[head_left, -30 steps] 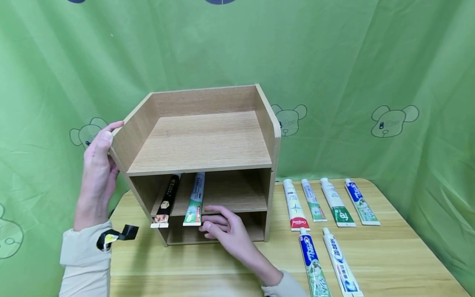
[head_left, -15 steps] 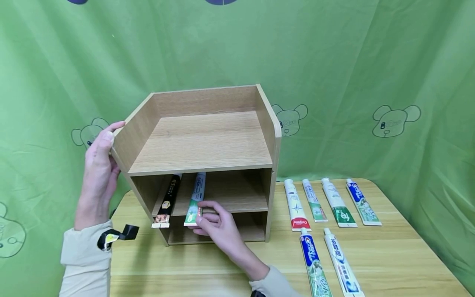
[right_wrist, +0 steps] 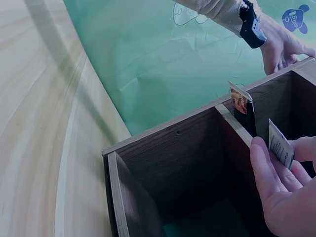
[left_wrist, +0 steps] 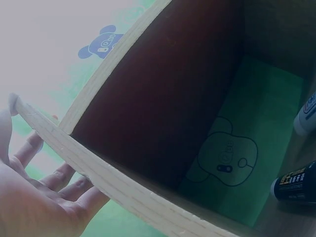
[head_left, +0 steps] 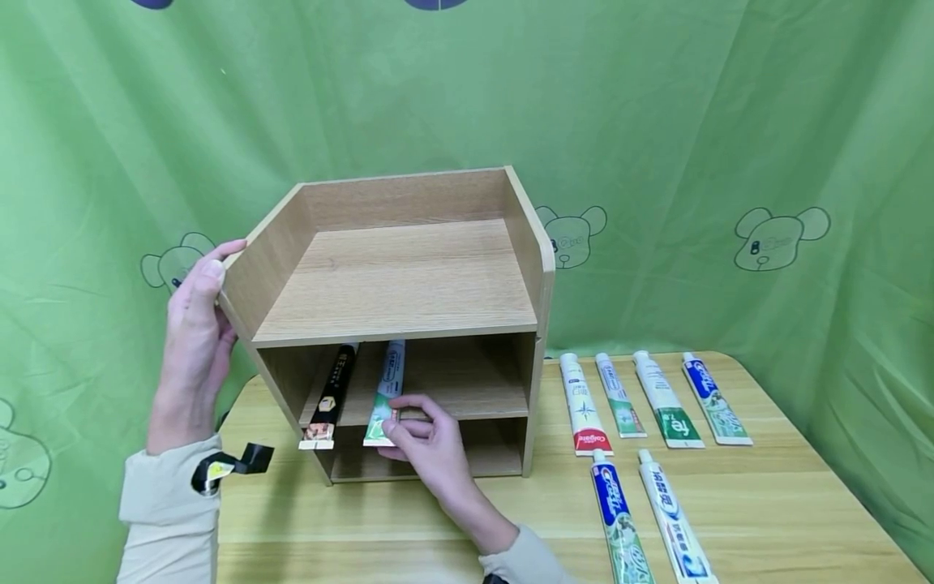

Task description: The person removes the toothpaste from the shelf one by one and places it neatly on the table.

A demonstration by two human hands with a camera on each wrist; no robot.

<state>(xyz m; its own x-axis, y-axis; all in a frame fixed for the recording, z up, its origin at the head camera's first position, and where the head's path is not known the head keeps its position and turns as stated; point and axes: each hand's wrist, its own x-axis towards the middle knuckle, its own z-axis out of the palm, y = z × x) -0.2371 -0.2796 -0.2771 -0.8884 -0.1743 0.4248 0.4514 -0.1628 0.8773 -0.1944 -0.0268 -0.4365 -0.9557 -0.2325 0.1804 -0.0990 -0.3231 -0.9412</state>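
My left hand (head_left: 195, 324) grips the left side panel of a small wooden desk shelf (head_left: 409, 276); in the left wrist view its thumb is at the panel's edge and its fingers lie along the outer face. My right hand (head_left: 434, 450) pinches the flat end of a green-and-white toothpaste tube (head_left: 385, 389) between thumb and fingers. That tube lies in the middle compartment, cap end inward, its flat end jutting past the shelf board. Left of it, a black toothpaste tube (head_left: 334, 393) lies the same way, its end also sticking out.
Several toothpaste tubes lie on the wooden table (head_left: 788, 503) to the right, among them a red-ended Colgate tube (head_left: 581, 405), a blue-and-green tube (head_left: 616, 515) and a white-and-blue tube (head_left: 673, 515). A green curtain (head_left: 657, 146) hangs behind.
My right hand has moved left from beside the green-and-white tube and taken hold of its flat end. The left hand keeps its place on the shelf.
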